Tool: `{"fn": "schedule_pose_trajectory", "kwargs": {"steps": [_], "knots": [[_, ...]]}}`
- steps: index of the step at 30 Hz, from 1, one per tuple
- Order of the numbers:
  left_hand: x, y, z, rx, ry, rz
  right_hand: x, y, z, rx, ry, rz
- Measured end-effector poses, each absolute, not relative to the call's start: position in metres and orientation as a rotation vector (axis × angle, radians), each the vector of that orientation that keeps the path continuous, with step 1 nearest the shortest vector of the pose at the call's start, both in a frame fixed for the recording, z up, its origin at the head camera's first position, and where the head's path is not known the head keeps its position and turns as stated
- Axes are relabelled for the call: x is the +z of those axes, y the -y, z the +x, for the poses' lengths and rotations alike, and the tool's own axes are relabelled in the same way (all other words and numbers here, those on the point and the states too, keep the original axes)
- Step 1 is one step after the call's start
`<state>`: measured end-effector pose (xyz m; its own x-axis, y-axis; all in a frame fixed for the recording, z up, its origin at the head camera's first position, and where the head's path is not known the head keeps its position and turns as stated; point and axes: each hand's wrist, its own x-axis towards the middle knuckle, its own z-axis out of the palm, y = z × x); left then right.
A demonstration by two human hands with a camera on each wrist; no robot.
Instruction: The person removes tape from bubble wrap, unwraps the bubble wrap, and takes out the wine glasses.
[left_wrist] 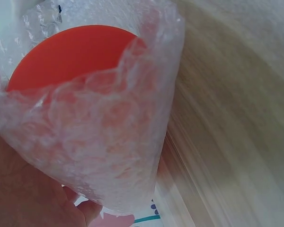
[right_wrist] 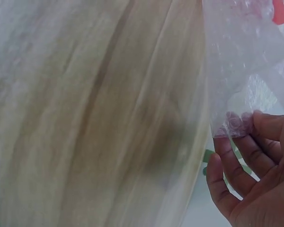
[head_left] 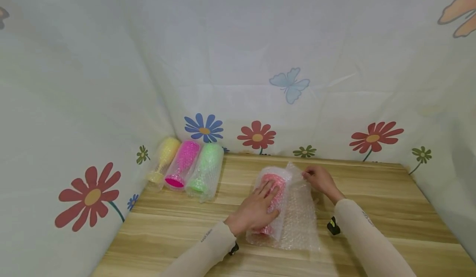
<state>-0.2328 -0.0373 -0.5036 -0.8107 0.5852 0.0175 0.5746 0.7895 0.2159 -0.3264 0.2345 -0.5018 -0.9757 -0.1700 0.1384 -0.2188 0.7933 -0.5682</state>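
A red cup-like object with a round flat base lies on its side, partly rolled in bubble wrap. My left hand rests on the wrapped red object with its fingers spread over the top. At the sheet's far right corner, my right hand pinches the bubble wrap edge between thumb and fingers, as the right wrist view shows closely. The loose part of the sheet spreads to the right of the red object. Bubble wrap hides much of the object's shape.
At the back left lie three goblet-shaped items in bubble wrap: yellow, magenta and green. They sit side by side on the wooden table. White flower-printed sheeting stands behind and at both sides.
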Motion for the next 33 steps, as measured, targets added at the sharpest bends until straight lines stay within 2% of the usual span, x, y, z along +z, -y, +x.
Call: {"fn": "schedule_pose_trajectory", "kwargs": {"steps": [12, 18, 24, 28, 33], "knots": [[-0.500, 0.041, -0.232, 0.337, -2.915, 0.935, -0.509, -0.248, -0.325, 0.945, 2.938, 0.065], [-0.499, 0.041, -0.232, 0.354, -2.893, 0.928, -0.507, -0.242, -0.328, 1.030, 2.853, 0.335], [-0.499, 0.039, -0.233, 0.356, -2.894, 0.917, -0.505, -0.232, -0.335, 0.608, 2.633, 0.734], [-0.501, 0.038, -0.235, 0.359, -2.901, 0.917, -0.502, -0.227, -0.334, 0.490, 2.593, 0.769], [-0.501, 0.037, -0.235, 0.360, -2.904, 0.909, -0.503, -0.233, -0.333, 0.566, 2.648, 0.695]]}}
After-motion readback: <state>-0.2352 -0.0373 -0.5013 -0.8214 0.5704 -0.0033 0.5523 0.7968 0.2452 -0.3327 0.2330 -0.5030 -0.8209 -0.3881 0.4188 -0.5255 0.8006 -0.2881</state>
